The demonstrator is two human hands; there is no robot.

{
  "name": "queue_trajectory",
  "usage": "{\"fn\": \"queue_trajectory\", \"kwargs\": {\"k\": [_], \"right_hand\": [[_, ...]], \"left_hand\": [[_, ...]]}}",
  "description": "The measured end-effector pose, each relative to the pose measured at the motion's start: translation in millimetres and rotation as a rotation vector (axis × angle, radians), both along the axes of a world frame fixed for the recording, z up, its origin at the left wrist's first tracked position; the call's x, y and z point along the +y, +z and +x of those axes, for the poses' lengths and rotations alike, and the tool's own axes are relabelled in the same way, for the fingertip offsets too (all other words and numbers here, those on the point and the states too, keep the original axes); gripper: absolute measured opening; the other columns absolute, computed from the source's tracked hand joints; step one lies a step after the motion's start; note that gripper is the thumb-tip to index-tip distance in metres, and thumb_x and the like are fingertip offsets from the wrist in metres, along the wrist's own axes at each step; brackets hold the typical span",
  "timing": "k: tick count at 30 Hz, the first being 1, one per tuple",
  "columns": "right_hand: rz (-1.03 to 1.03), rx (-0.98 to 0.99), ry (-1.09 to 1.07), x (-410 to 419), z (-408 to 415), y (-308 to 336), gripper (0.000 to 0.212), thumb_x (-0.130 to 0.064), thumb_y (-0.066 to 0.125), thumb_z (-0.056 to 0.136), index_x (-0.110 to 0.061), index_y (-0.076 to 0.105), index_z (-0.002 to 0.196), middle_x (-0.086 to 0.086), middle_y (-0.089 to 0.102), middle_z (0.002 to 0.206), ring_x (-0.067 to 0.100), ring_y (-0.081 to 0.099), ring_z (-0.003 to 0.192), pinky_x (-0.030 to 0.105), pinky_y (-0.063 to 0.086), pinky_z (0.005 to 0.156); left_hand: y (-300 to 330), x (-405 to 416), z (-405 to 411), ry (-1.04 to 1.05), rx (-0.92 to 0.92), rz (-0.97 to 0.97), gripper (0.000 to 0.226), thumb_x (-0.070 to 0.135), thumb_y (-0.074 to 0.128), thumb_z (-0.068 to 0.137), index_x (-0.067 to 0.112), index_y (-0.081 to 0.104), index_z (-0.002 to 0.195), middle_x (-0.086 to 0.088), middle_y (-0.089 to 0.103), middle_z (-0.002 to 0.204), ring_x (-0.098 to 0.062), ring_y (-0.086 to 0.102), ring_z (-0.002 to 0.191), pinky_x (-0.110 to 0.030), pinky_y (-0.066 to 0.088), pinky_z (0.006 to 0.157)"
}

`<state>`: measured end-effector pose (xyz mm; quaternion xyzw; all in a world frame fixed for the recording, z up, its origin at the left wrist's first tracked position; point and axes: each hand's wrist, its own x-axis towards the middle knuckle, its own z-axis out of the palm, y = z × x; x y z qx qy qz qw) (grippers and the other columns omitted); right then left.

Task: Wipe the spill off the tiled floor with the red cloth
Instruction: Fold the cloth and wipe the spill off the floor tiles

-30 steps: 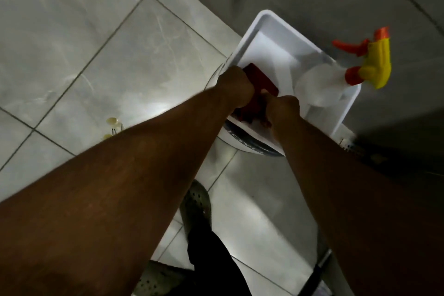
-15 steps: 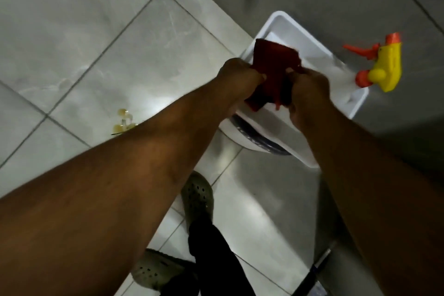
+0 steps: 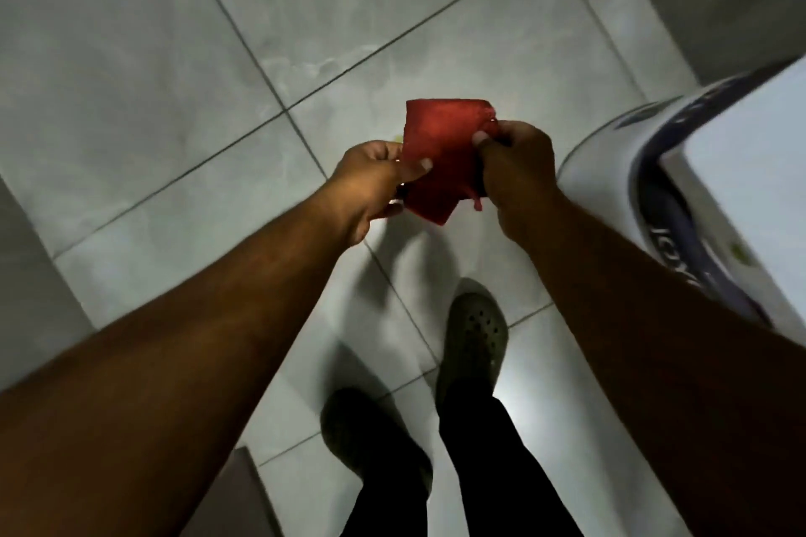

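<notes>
The folded red cloth point(image 3: 440, 153) hangs in the air at the centre of the head view, above the grey tiled floor point(image 3: 174, 57). My left hand point(image 3: 370, 183) pinches its left edge with thumb on top. My right hand point(image 3: 517, 161) grips its right edge, where a loose thread dangles. A tiny yellowish speck of the spill point(image 3: 397, 138) shows just past the cloth's left edge; the cloth and my hands hide the rest of it.
A white tub with a dark band point(image 3: 654, 205) stands at the right, with the white tray point(image 3: 750, 187) on top of it. My two feet in grey perforated clogs point(image 3: 473, 340) stand on the tiles below my hands. A brownish board edge point(image 3: 235, 493) sits bottom left.
Both hands lifted the red cloth out of the white tray and carried it left over the floor. My view swung down and left, so the spray bottle left the frame.
</notes>
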<state>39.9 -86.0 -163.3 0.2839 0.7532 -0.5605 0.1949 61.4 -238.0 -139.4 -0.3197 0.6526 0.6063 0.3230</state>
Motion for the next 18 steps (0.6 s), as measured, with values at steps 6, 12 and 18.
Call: {"fn": "queue_trajectory", "kwargs": {"k": [6, 12, 18], "right_hand": [[-0.009, -0.022, 0.105, -56.5, 4.6, -89.2, 0.016, -0.011, 0.053, 0.090, -0.017, 0.058, 0.076, 0.009, 0.059, 0.081, 0.025, 0.059, 0.061, 0.023, 0.040, 0.035], [0.022, -0.123, 0.022, -67.8, 5.9, -191.5, 0.011, -0.011, 0.054, 0.092, -0.008, 0.063, 0.098, 0.013, 0.066, 0.090, 0.026, 0.063, 0.071, 0.028, 0.052, 0.048], [0.909, 0.134, 0.460, -62.3, 39.9, -248.5, 0.053, -0.032, 0.052, 0.092, -0.003, 0.042, 0.134, 0.024, 0.033, 0.148, 0.041, 0.038, 0.133, 0.046, 0.035, 0.111]], "left_hand": [[-99.2, -76.9, 25.3, -0.037, 0.060, -0.280, 0.023, 0.026, 0.065, 0.087, 0.015, 0.062, 0.108, -0.002, 0.066, 0.091, -0.006, 0.064, 0.068, -0.016, 0.052, 0.064], [-199.0, -137.1, 70.4, -0.481, 0.173, -0.877, 0.061, 0.049, 0.054, 0.089, 0.014, 0.042, 0.137, -0.012, 0.048, 0.142, -0.034, 0.044, 0.131, -0.046, 0.040, 0.104], [-271.0, -170.9, 89.6, -0.722, 0.306, -1.074, 0.082, 0.056, 0.047, 0.089, 0.015, 0.014, 0.152, -0.018, 0.011, 0.162, -0.037, 0.009, 0.149, -0.050, 0.020, 0.118]]}}
